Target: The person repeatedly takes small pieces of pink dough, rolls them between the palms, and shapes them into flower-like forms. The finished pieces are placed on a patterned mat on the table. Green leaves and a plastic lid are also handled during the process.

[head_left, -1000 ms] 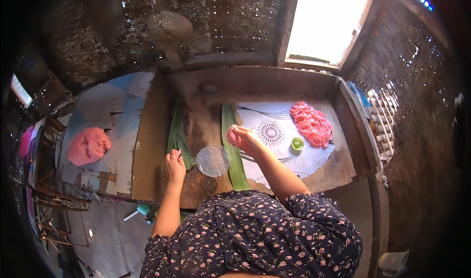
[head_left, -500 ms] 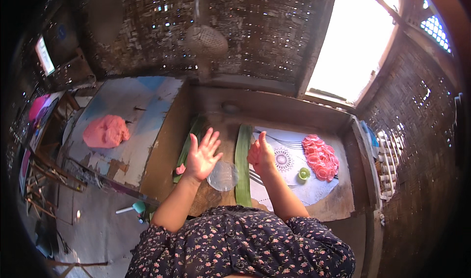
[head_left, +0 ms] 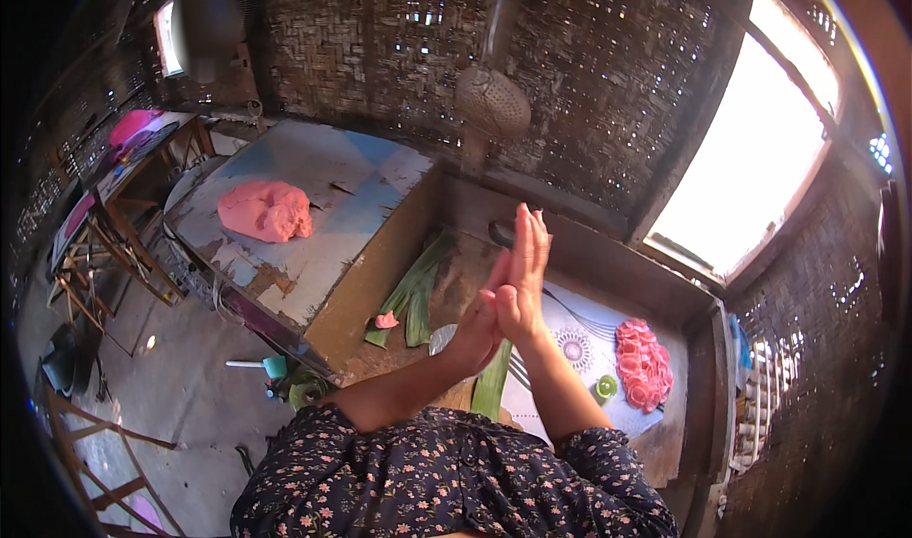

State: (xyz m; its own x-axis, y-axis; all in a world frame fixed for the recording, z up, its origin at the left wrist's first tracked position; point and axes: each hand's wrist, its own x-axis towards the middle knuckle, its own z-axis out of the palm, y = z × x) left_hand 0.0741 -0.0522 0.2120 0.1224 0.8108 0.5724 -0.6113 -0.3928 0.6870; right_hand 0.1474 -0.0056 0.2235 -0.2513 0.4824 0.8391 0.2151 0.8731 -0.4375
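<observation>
My left hand [head_left: 477, 337] and my right hand [head_left: 528, 277] meet palm to palm above the work tray, fingers stretched out. Whether anything lies between the palms is hidden. Below my left wrist, a clear round plastic sheet [head_left: 443, 339] shows only in part. Left of it are green leaf strips [head_left: 418, 296] with a small pink dough lump [head_left: 387, 320] on one. Another long leaf strip [head_left: 490, 386] lies under my forearms. To the right, thin pink dough rounds [head_left: 642, 365] overlap in a pile on a white patterned sheet [head_left: 622, 305], beside a small green container [head_left: 605, 387].
A large pink dough mass [head_left: 266, 211] rests on a worn raised board [head_left: 356, 172] at left. The wooden tray wall [head_left: 608, 239] borders the work area. A perforated ladle [head_left: 492, 101] hangs on the woven wall. A turquoise-headed tool [head_left: 275, 366] sits low at left.
My hands were apart, the left spread and the right thumb-up with curled fingers. Now they have come together. The view has turned leftward, shifting everything to the right.
</observation>
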